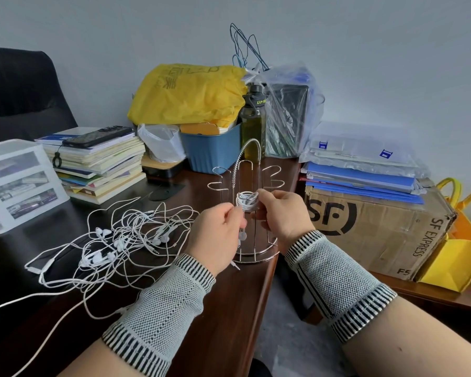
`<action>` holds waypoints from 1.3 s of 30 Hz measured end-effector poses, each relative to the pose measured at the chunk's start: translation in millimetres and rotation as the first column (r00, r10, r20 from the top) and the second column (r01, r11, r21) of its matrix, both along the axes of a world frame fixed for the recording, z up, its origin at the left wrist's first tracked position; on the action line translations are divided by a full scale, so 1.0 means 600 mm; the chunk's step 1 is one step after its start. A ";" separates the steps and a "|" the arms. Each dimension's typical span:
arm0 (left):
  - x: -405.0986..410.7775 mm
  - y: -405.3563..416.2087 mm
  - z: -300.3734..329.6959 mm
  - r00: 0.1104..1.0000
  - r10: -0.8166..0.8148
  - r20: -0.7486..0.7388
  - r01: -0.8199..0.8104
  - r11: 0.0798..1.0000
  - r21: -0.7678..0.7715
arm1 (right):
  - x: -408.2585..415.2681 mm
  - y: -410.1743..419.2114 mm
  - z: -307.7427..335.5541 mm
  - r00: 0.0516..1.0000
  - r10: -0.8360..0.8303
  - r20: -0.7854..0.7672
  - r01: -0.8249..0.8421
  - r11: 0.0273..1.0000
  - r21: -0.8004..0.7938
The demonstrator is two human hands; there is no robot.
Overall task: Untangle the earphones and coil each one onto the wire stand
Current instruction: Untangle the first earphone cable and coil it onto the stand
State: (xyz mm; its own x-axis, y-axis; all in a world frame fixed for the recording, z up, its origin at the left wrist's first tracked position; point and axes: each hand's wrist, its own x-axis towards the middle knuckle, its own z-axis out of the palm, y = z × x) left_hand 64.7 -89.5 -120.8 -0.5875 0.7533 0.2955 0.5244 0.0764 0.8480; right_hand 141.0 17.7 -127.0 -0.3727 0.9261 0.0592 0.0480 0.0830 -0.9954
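Note:
A chrome wire stand (249, 170) with looped arms rises from a round base at the desk's right edge. A white earphone cable is wound into a tight coil (246, 200) around one of its uprights. My right hand (282, 214) pinches the coil from the right. My left hand (219, 235) grips the loose end of the same cable, with an earbud (242, 235) and the plug (235, 266) hanging below it. A tangled heap of several white earphones (125, 238) lies on the dark desk to the left.
Stacked books (101, 164) with a phone on top, a white drawer box (17, 183), a blue bin (210, 151), a yellow bag (188, 93) and a dark bottle (253, 123) crowd the back. An SF Express cardboard box (378, 229) stands right of the desk.

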 end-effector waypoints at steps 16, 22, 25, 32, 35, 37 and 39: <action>0.007 -0.010 0.007 0.904 -0.122 -0.410 0.012 0.965 -0.261 | 0.035 -0.025 -0.034 0.964 0.222 -0.145 -0.158 0.920 0.359; 0.013 -0.011 0.021 0.773 -0.196 -0.604 -0.033 0.937 -0.347 | 0.047 -0.032 -0.039 0.972 0.228 0.058 -0.212 0.743 0.635; 0.010 -0.011 0.022 0.739 -0.172 -0.652 -0.068 0.943 -0.326 | 0.046 -0.028 -0.036 0.979 0.191 0.070 -0.189 0.722 0.665; -0.011 -0.025 0.026 0.887 -0.160 -0.433 0.030 0.956 -0.293 | 0.047 -0.023 -0.031 0.982 0.170 0.081 -0.181 0.737 0.651; -0.030 -0.038 0.043 0.924 -0.247 -0.293 0.146 0.934 -0.327 | 0.047 -0.024 -0.033 0.983 0.180 0.041 -0.171 0.802 0.573; -0.043 -0.047 0.055 0.930 -0.252 -0.268 0.172 0.942 -0.287 | 0.042 -0.023 -0.035 0.983 0.185 -0.007 -0.157 0.856 0.493; -0.050 -0.048 0.063 0.947 -0.197 -0.252 0.149 0.969 -0.197 | 0.034 -0.021 -0.037 0.986 0.159 -0.060 -0.117 0.892 0.436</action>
